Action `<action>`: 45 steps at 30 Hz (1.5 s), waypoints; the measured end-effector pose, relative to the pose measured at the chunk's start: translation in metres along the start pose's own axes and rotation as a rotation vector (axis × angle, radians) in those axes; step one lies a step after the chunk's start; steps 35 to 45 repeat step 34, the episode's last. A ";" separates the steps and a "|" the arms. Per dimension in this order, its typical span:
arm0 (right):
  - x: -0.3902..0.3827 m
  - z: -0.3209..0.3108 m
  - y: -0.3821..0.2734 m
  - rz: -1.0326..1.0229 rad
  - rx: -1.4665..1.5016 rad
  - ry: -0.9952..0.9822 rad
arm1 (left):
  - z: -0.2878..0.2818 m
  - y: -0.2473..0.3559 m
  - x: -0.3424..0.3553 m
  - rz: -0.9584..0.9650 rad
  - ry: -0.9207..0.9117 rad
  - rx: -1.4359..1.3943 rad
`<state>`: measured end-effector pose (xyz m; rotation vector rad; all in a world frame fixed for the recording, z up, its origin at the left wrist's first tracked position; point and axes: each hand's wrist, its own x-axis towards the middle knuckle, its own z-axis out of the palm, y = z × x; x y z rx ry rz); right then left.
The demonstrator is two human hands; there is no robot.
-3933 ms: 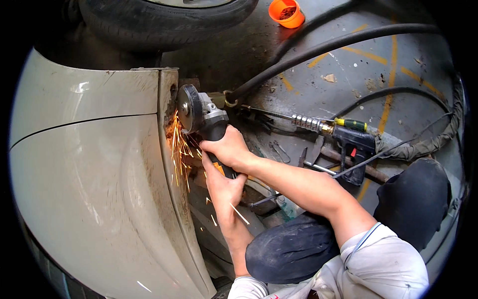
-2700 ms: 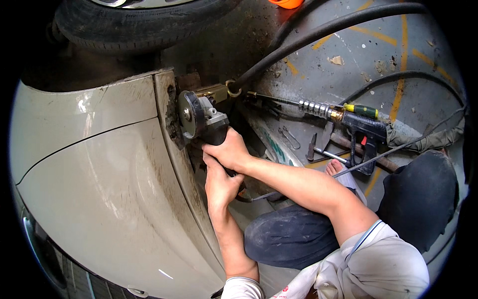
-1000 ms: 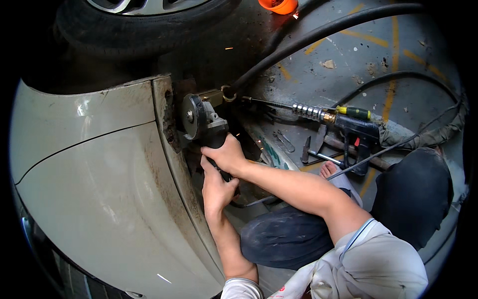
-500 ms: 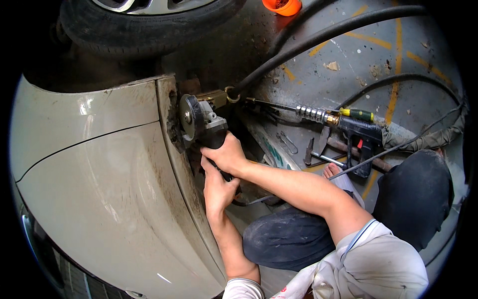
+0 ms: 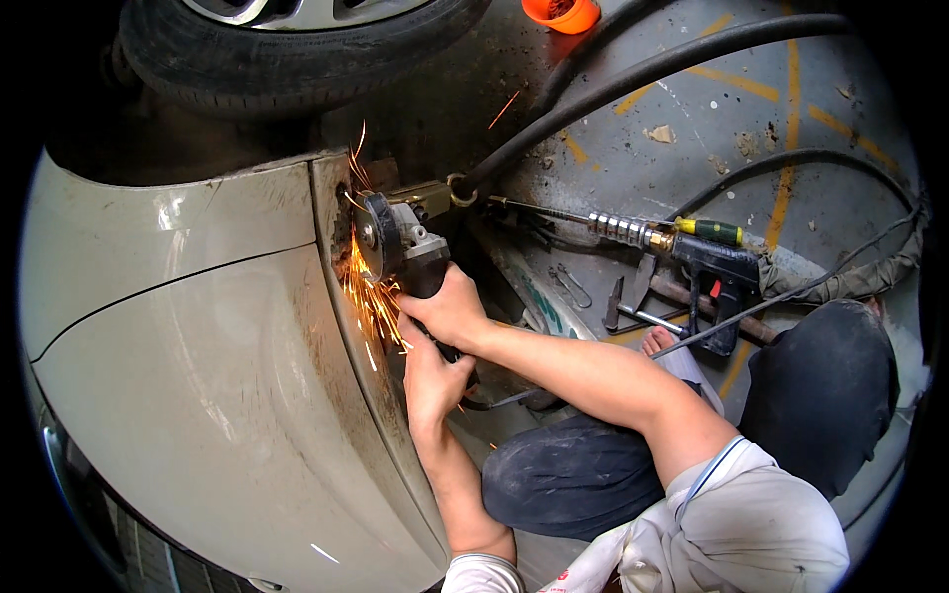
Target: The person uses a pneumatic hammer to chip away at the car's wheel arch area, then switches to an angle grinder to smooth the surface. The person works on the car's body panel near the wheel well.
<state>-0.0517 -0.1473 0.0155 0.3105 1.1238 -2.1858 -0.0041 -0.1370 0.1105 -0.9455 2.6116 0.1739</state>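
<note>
Both of my hands are closed around an angle grinder [image 5: 423, 259]. My right hand [image 5: 453, 308] grips the front of its dark body, just behind the metal head. Lower down, my left hand [image 5: 433, 378] wraps the rear part of the grip. The grinder's disc [image 5: 373, 233] touches the rusty lower edge [image 5: 343, 252] of a pale car body panel [image 5: 208, 326]. Orange sparks [image 5: 371, 301] spray from the contact, mostly down toward my left hand. A brass-coloured metal clamp [image 5: 423, 196] sits just behind the grinder's head.
A car wheel [image 5: 297, 69] stands at the upper left. Thick black hose [image 5: 633, 79] crosses the floor. To the right lie a black spray gun [image 5: 717, 272], a yellow-green screwdriver [image 5: 710, 230] and hammers [image 5: 647, 282]. An orange cup [image 5: 563, 14] is at the far edge. My bent knee [image 5: 554, 474] is close by.
Sparks now fly from the disc where there were none before. The grinder has shifted very slightly against the panel edge. Both hands keep their hold.
</note>
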 end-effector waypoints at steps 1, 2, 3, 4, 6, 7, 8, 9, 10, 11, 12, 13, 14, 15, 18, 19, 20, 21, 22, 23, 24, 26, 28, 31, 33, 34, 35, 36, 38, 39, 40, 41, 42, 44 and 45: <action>-0.001 0.000 -0.001 0.010 -0.010 -0.003 | 0.000 -0.002 0.000 0.038 0.018 -0.019; -0.001 0.000 -0.003 0.008 0.019 -0.030 | 0.001 -0.007 0.000 0.076 0.036 -0.037; -0.002 -0.002 -0.005 0.007 0.046 -0.055 | 0.003 -0.011 0.000 0.115 0.052 -0.057; -0.002 -0.004 -0.007 0.005 0.073 -0.080 | 0.003 -0.012 0.002 0.078 0.040 -0.028; -0.001 0.000 -0.004 -0.032 0.046 -0.009 | 0.003 -0.015 0.005 0.005 0.016 0.030; -0.001 0.001 -0.004 -0.051 0.032 0.027 | 0.004 -0.017 0.006 0.023 -0.005 0.014; -0.001 0.000 -0.003 -0.050 0.023 0.026 | 0.004 -0.020 0.008 0.042 -0.025 -0.003; -0.002 -0.002 -0.008 -0.050 0.012 0.024 | 0.005 -0.020 0.009 0.061 -0.045 -0.020; -0.003 -0.004 -0.012 -0.049 0.002 0.023 | 0.004 -0.009 0.003 -0.009 -0.013 -0.056; -0.003 -0.005 -0.014 -0.023 0.010 0.003 | 0.005 -0.012 0.005 -0.002 -0.049 -0.091; -0.003 -0.006 -0.016 0.005 0.018 -0.020 | 0.003 -0.010 0.006 0.002 -0.085 -0.127; -0.003 -0.007 -0.018 0.034 0.025 -0.042 | 0.002 -0.005 0.006 0.006 -0.121 -0.163; -0.004 -0.011 -0.019 0.076 0.041 -0.135 | -0.001 0.002 0.000 -0.171 -0.113 -0.212; -0.002 -0.010 -0.015 0.048 0.027 -0.074 | 0.003 -0.003 0.003 -0.125 -0.082 -0.166; -0.006 -0.012 -0.017 0.070 0.016 -0.087 | -0.002 0.010 -0.001 -0.041 -0.061 -0.075; -0.009 -0.014 -0.019 0.092 -0.023 -0.076 | 0.007 -0.024 0.008 0.033 -0.048 -0.102; -0.011 -0.011 -0.010 0.053 -0.010 -0.003 | 0.009 -0.023 0.005 0.143 0.015 -0.028; -0.014 -0.010 -0.006 0.011 0.007 0.065 | 0.010 -0.018 -0.001 0.252 0.082 0.050; -0.014 -0.012 0.000 -0.017 0.052 0.062 | 0.009 -0.010 -0.004 0.145 0.001 -0.060; -0.010 -0.013 0.005 -0.003 0.061 0.027 | 0.008 -0.009 -0.002 0.140 -0.026 -0.025; -0.007 -0.015 0.003 0.042 0.054 0.008 | 0.007 -0.009 -0.001 0.118 -0.038 -0.019; -0.008 -0.013 0.002 0.024 0.041 0.030 | 0.005 -0.004 -0.001 0.058 -0.049 0.004; -0.007 -0.011 -0.001 0.065 0.060 -0.005 | 0.000 0.008 -0.004 -0.013 -0.051 0.038; -0.009 -0.008 -0.008 0.029 0.018 0.011 | -0.001 -0.006 -0.002 0.121 0.008 0.029; -0.010 -0.006 -0.009 -0.009 -0.006 0.036 | -0.002 -0.011 -0.001 0.148 0.021 0.035; -0.009 -0.004 -0.008 -0.019 -0.005 0.044 | -0.001 -0.012 -0.001 0.162 0.024 0.038; -0.009 -0.004 -0.008 -0.019 -0.005 0.044 | -0.001 -0.012 -0.001 0.162 0.024 0.038; -0.009 -0.004 -0.008 -0.019 -0.005 0.044 | -0.001 -0.012 -0.001 0.162 0.024 0.038; -0.009 -0.004 -0.008 -0.019 -0.005 0.044 | -0.001 -0.012 -0.001 0.162 0.024 0.038; -0.009 -0.004 -0.008 -0.019 -0.005 0.044 | -0.001 -0.012 -0.001 0.162 0.024 0.038; -0.009 -0.004 -0.008 -0.019 -0.005 0.044 | -0.001 -0.012 -0.001 0.162 0.024 0.038; -0.009 -0.004 -0.008 -0.019 -0.005 0.044 | -0.001 -0.012 -0.001 0.162 0.024 0.038; -0.009 -0.004 -0.008 -0.019 -0.005 0.044 | -0.001 -0.012 -0.001 0.162 0.024 0.038; -0.009 -0.004 -0.008 -0.019 -0.005 0.044 | -0.001 -0.012 -0.001 0.162 0.024 0.038; -0.009 -0.004 -0.008 -0.019 -0.005 0.044 | -0.001 -0.012 -0.001 0.162 0.024 0.038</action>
